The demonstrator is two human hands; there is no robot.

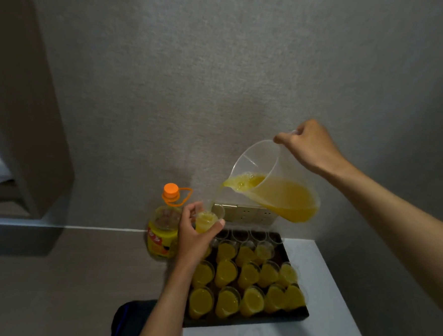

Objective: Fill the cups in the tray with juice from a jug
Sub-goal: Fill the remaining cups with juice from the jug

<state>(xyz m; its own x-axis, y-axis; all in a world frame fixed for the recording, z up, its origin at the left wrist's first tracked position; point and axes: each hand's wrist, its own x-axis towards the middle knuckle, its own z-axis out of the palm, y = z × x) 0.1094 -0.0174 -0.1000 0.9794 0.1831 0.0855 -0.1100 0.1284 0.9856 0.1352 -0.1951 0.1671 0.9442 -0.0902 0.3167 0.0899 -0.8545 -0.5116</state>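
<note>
My right hand point(309, 146) grips the handle of a clear plastic jug point(274, 182), tipped to the left with orange juice at its spout. A thin stream falls from the spout into a clear cup point(206, 220). My left hand point(194, 235) holds that cup above the far left corner of the dark tray point(283, 320). The cup is partly filled. Several cups full of juice point(249, 277) stand in rows on the tray. A few empty clear cups point(247, 234) stand in the tray's far row.
A large juice bottle point(162, 229) with an orange cap stands left of the tray against the wall. The tray lies on a white table point(321, 266). A wall socket plate point(248, 213) sits behind the cups. A dark object point(131, 321) lies below the table's left edge.
</note>
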